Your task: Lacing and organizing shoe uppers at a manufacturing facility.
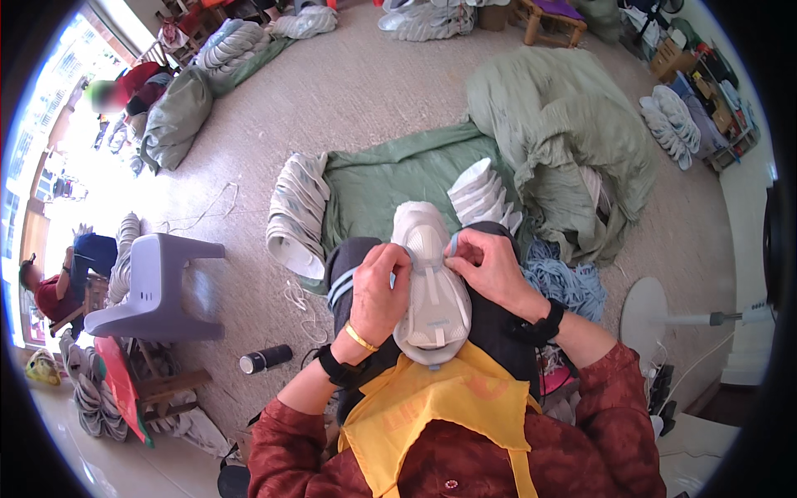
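A pale grey shoe upper (pixel 432 311) lies lengthwise over my lap, toe end pointing away from me. My left hand (pixel 378 286) is closed in a pinch at its left edge; what the fingertips hold is hidden. On the opposite edge, my right hand (pixel 488 264) pinches a light blue shoelace (pixel 454 241) between thumb and forefinger. More blue laces (pixel 340 286) hang across my left knee. A yellow apron (pixel 440 398) covers my lap below the upper. Just beyond my right knee stands a nested stack of white uppers (pixel 483 195).
A longer stack of uppers (pixel 297 216) rests on green cloth (pixel 390 170) ahead. Right of it sit a large green sack (pixel 564 124) and a heap of blue laces (pixel 566 278). A grey plastic chair (pixel 158 286), a dark flask (pixel 266 358) and a fan base (pixel 643 315) flank me. Two people sit at left.
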A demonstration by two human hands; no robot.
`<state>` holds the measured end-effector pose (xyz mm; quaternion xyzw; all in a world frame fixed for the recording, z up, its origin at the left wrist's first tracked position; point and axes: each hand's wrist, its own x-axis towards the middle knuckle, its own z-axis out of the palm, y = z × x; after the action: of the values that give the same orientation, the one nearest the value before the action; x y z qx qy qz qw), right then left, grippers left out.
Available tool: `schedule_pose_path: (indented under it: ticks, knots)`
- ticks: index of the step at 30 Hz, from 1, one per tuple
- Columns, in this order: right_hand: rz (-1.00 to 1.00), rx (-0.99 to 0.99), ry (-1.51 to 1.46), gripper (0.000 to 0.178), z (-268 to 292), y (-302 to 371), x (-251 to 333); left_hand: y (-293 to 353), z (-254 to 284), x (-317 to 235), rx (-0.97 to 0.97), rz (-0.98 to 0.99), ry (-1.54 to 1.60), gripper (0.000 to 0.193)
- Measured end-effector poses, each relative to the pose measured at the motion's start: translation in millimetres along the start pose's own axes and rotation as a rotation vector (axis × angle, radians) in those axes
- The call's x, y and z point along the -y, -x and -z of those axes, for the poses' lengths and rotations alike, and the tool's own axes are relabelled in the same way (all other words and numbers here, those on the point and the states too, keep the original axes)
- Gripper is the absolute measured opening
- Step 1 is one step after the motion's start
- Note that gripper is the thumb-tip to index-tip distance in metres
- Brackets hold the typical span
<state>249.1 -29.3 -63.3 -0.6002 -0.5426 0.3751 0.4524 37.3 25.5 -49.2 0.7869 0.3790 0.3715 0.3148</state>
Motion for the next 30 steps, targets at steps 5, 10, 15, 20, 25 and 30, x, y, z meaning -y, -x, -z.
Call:
schedule_pose_path:
  ticks: [5, 10, 15, 20, 25, 30]
  knots:
    - [-0.015, -0.002, -0.007, 0.013, 3, 1, -12, 1, -10, 4, -0.058, 0.138, 0.175, 0.019]
    - [-0.043, 0.054, -0.014, 0.011, 4, 1, -16, 6, -6, 2, -0.090, 0.119, 0.081, 0.024]
    - [-0.088, 0.031, -0.051, 0.013, 4, 3, -14, 11, -9, 6, -0.114, 0.102, 0.070, 0.023]
    - [-0.106, 0.057, -0.077, 0.018, 5, 0, -10, 13, -9, 7, -0.106, 0.076, 0.076, 0.019]
    - [-0.048, 0.007, 0.022, 0.021, 4, 1, -10, 13, -10, 10, -0.099, 0.060, 0.060, 0.016]
    - [-0.032, -0.046, 0.018, 0.020, 2, 3, -11, 14, -11, 10, -0.113, 0.006, 0.004, 0.016]
